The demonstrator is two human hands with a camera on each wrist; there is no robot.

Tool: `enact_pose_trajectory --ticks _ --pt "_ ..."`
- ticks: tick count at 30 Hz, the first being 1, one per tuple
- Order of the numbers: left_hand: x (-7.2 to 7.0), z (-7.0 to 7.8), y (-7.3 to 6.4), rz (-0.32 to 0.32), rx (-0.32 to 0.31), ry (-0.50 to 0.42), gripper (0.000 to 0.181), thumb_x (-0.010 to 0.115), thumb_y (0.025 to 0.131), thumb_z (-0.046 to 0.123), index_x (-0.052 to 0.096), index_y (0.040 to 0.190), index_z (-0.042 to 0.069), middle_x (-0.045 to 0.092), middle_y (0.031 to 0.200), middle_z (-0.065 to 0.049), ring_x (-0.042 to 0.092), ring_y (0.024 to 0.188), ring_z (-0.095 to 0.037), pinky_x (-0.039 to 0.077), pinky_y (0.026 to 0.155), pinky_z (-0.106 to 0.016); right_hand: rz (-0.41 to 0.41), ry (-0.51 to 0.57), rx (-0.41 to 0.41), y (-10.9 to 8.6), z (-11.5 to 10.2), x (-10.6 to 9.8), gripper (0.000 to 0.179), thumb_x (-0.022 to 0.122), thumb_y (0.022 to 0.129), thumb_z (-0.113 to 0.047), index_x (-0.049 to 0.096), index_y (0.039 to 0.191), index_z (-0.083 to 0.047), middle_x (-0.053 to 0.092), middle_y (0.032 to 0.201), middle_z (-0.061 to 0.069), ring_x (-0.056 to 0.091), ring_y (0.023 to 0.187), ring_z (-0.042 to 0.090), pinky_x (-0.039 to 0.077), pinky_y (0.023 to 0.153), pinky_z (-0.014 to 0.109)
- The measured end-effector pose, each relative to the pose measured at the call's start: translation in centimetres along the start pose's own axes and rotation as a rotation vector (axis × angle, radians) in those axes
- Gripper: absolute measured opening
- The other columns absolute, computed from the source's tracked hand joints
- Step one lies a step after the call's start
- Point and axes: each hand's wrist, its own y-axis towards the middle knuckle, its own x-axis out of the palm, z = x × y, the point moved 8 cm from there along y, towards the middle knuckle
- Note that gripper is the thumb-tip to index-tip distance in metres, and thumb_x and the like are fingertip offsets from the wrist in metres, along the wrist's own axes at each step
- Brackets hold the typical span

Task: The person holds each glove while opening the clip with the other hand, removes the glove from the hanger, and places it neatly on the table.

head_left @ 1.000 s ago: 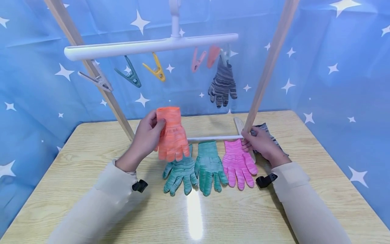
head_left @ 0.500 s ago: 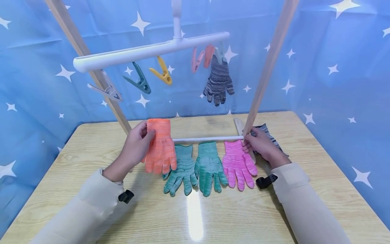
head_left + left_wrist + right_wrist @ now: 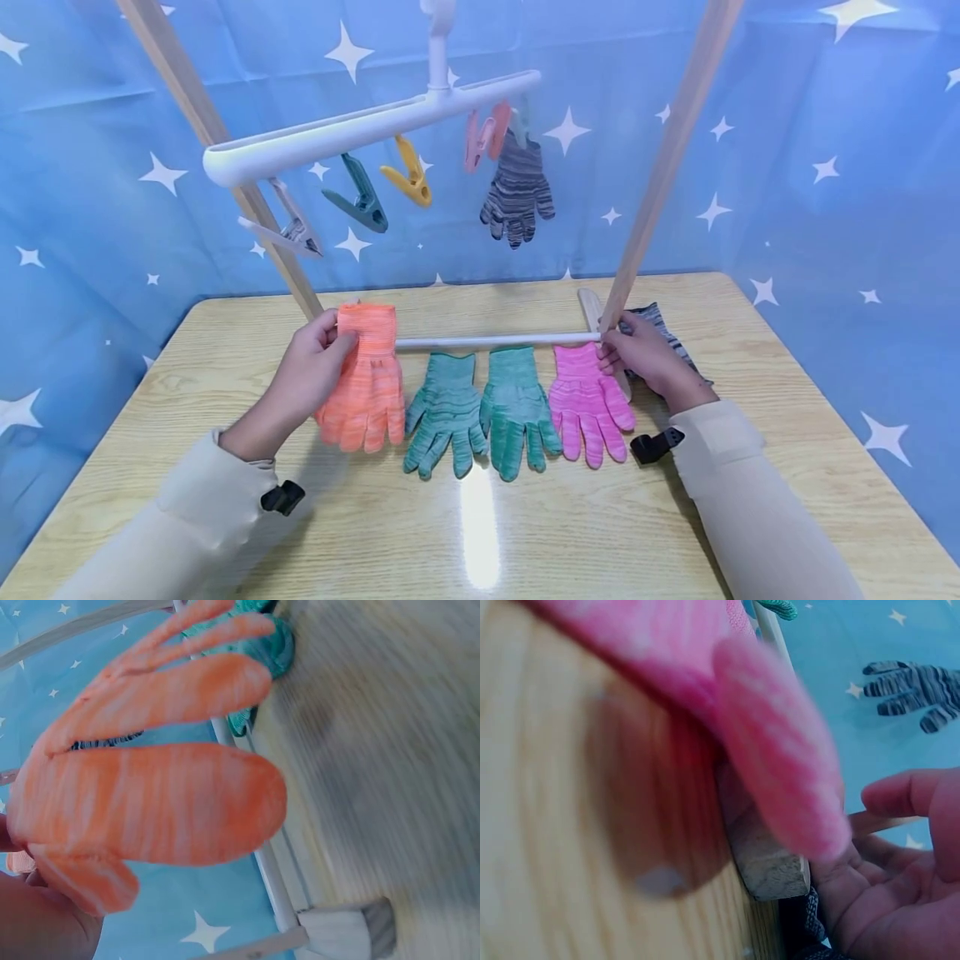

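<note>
My left hand [image 3: 311, 362] pinches the cuff of an orange knit glove [image 3: 367, 383], whose fingers hang down. In the left wrist view the orange glove [image 3: 172, 802] is held above the table. At the right, my right hand [image 3: 645, 354] grips the lower end of a wooden post [image 3: 645, 217], thumb and fingers on either side. Beside it lies a pink glove [image 3: 588, 404], with two green gloves, one [image 3: 517, 408] in the middle and another [image 3: 447, 417] to its left. Partly behind my right hand is a black-and-grey glove [image 3: 663, 333].
A white hanger [image 3: 360, 125] hangs tilted between the posts, bearing several clips, including a green clip [image 3: 363, 200] and a yellow clip [image 3: 411, 177]. Another black-and-grey glove [image 3: 519, 192] hangs from its far end. A white rod [image 3: 495, 340] runs low across the wooden table [image 3: 585, 533].
My left hand has moved left and down with the orange glove, uncovering the left green glove. The hanger has swung round, its hanging glove shifting left. My right hand stays put.
</note>
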Motion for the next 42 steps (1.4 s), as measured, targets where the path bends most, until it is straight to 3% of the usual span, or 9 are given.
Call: enact_pose_trajectory --ticks 3,7,11,19,24,31,35,42 --pt "0.0 -0.8 -0.1 -0.035 -0.033 -0.003 0.032 0.039 0.107 0.019 0.053 0.13 0.003 0.06 0.091 -0.01 0.059 0.07 -0.012 0.051 0.065 -0.029 0.0 -0.007 -0.001 0.1 -0.1 0.1 0.055 0.041 0.106 -0.017 0.023 0.154 0.003 0.062 0.093 0.016 0.067 0.073 0.015 0.06 0.072 0.032" --pt "0.8 -2.2 0.1 -0.126 -0.067 -0.011 0.027 0.04 0.105 0.016 0.055 0.121 0.0 0.047 0.071 -0.003 0.045 0.057 -0.012 0.043 0.056 -0.029 0.003 -0.02 -0.003 0.1 0.0 0.1 0.056 0.043 0.107 -0.019 0.024 0.154 0.003 0.062 0.095 0.017 0.068 0.075 0.016 0.06 0.073 0.032" --pt "1.4 -3.3 0.4 -0.188 -0.08 -0.008 0.028 0.041 0.105 0.015 0.054 0.125 -0.001 0.045 0.069 -0.001 0.043 0.058 -0.012 0.041 0.055 -0.029 0.01 -0.035 -0.004 0.2 0.1 0.1 0.056 0.044 0.107 -0.02 0.025 0.154 0.003 0.062 0.096 0.018 0.068 0.075 0.016 0.06 0.073 0.033" --pt "1.2 -5.0 1.2 -0.188 -0.058 0.122 0.018 0.044 0.106 0.016 0.052 0.107 0.0 0.043 0.069 -0.004 0.038 0.051 -0.013 0.039 0.049 -0.03 0.028 -0.074 0.01 0.1 0.0 0.1 0.055 0.043 0.107 -0.025 0.028 0.153 0.0 0.062 0.1 0.02 0.069 0.077 0.019 0.06 0.073 0.034" --pt "1.3 -5.7 1.7 -0.176 -0.029 0.266 0.018 0.049 0.104 0.014 0.046 0.092 0.002 0.046 0.069 -0.005 0.04 0.051 -0.014 0.04 0.05 -0.029 0.027 -0.078 0.004 0.0 -0.2 0.1 0.057 0.043 0.107 -0.025 0.025 0.154 0.001 0.062 0.099 0.02 0.069 0.076 0.018 0.06 0.072 0.034" --pt "1.5 -6.3 2.2 -0.18 -0.057 0.363 0.016 0.051 0.103 0.015 0.053 0.11 0.0 0.052 0.071 -0.006 0.042 0.052 -0.016 0.04 0.05 -0.029 0.035 -0.087 0.015 -0.1 -0.2 0.1 0.056 0.044 0.106 -0.025 0.026 0.153 0.001 0.061 0.099 0.02 0.069 0.076 0.018 0.06 0.071 0.034" --pt "1.6 -6.6 2.4 -0.185 -0.077 0.4 0.014 0.054 0.102 0.015 0.053 0.105 0.002 0.049 0.067 -0.005 0.039 0.05 -0.015 0.036 0.046 -0.026 0.032 -0.085 0.015 0.0 0.0 0.1 0.056 0.044 0.106 -0.024 0.027 0.153 0.001 0.062 0.098 0.019 0.069 0.076 0.018 0.06 0.071 0.034" --pt "1.7 -7.5 2.6 -0.202 -0.131 0.595 0.013 0.058 0.1 0.021 0.055 0.096 0.008 0.047 0.058 0.0 0.037 0.045 -0.014 0.031 0.044 -0.025 0.03 -0.081 0.008 0.1 0.0 0.0 0.055 0.044 0.106 -0.023 0.028 0.152 0.001 0.061 0.098 0.02 0.069 0.076 0.019 0.06 0.071 0.034"
